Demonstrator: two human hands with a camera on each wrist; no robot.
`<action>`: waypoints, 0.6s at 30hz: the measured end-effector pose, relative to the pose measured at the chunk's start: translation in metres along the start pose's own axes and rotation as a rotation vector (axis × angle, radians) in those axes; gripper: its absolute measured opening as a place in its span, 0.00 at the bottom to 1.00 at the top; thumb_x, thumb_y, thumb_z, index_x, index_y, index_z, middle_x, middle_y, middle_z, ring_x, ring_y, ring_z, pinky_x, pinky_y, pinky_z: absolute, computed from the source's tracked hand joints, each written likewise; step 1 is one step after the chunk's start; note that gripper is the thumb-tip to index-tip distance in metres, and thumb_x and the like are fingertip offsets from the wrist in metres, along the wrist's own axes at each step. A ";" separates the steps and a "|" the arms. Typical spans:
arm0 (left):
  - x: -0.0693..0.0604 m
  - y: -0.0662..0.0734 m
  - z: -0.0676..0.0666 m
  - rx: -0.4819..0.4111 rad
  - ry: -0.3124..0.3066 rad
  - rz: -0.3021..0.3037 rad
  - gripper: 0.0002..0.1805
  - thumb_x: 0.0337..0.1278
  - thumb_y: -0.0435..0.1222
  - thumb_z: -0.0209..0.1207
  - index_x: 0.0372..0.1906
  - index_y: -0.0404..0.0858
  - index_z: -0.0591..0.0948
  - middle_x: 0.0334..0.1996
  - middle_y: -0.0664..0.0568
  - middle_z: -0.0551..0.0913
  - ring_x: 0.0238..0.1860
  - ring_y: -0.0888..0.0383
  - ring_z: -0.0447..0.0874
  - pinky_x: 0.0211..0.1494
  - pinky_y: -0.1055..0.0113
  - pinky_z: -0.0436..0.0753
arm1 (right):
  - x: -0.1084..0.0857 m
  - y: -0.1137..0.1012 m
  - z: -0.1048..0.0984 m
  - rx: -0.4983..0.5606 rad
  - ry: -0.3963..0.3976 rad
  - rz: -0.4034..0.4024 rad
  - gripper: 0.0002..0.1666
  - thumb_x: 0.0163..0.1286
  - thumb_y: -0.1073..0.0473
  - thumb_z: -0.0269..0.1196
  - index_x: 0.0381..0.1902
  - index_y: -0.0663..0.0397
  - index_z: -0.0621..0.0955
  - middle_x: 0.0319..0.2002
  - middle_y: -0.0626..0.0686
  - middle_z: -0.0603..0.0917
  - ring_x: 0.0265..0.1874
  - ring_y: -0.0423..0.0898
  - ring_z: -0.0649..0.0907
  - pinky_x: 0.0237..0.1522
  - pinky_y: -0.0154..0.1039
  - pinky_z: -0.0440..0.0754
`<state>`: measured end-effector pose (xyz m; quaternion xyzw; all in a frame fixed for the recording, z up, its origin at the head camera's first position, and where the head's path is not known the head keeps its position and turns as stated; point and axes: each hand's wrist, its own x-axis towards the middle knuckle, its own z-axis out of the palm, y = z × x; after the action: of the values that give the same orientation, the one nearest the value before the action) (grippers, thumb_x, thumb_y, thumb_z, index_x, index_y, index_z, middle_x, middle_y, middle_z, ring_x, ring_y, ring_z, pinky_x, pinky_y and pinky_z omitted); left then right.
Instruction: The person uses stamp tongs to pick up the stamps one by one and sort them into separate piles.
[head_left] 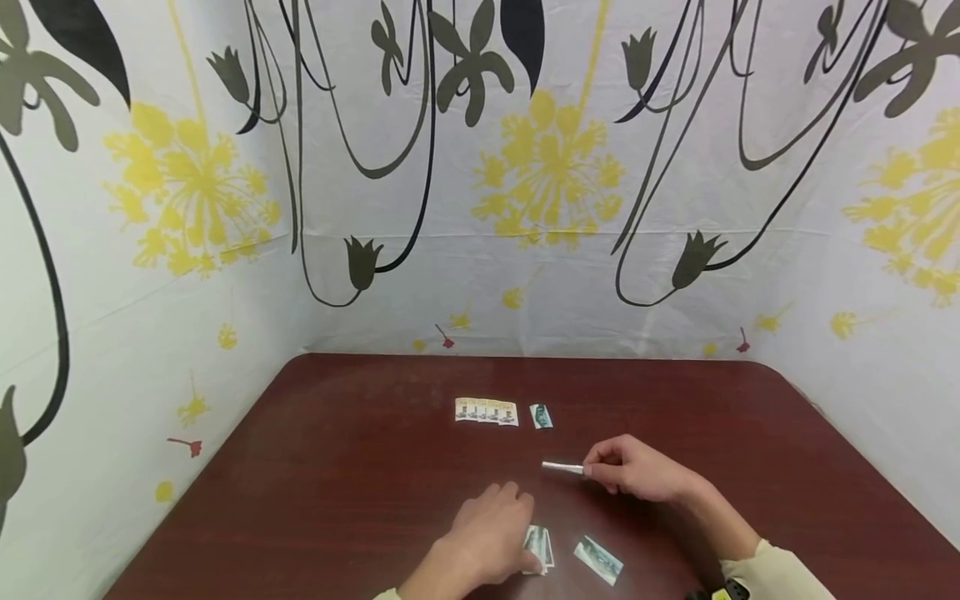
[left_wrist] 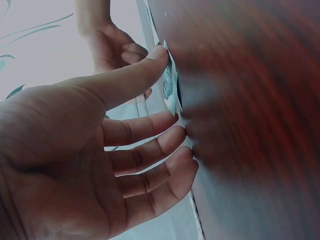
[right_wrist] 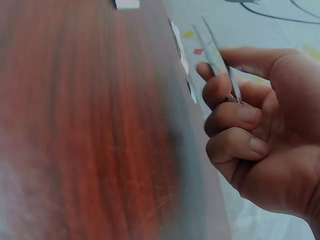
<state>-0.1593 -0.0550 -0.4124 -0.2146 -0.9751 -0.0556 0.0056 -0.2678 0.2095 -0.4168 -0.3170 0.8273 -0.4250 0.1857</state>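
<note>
My left hand (head_left: 491, 533) is over a small stack of greenish play banknotes (head_left: 536, 546) on the table. In the left wrist view, its thumb and forefinger hold opposite ends of these notes (left_wrist: 169, 85), while the other fingertips come down by the tabletop. Between thumb and fingers, my right hand (head_left: 637, 469) grips silvery tweezers (head_left: 561, 467). The right wrist view shows the two prongs (right_wrist: 211, 37) spread apart, with nothing between their tips. A single greenish note (head_left: 598, 559) lies right of the stack.
Farther back on the dark red-brown table (head_left: 337, 467) lies an overlapping row of yellowish notes (head_left: 486, 411). One small greenish note (head_left: 541, 416) is just right of that row. A patterned white cloth (head_left: 450, 283) hangs round the table's back and sides.
</note>
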 end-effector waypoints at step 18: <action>0.000 -0.002 0.003 0.011 0.038 0.016 0.32 0.38 0.60 0.81 0.46 0.46 0.83 0.39 0.55 0.82 0.39 0.56 0.80 0.33 0.61 0.81 | -0.009 -0.008 0.017 0.089 -0.214 -0.025 0.09 0.69 0.64 0.64 0.32 0.64 0.86 0.16 0.65 0.71 0.14 0.30 0.69 0.16 0.28 0.63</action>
<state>-0.1598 -0.0562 -0.4153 -0.2210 -0.9734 -0.0541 0.0259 -0.2487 0.2020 -0.4197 -0.3621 0.7792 -0.4272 0.2814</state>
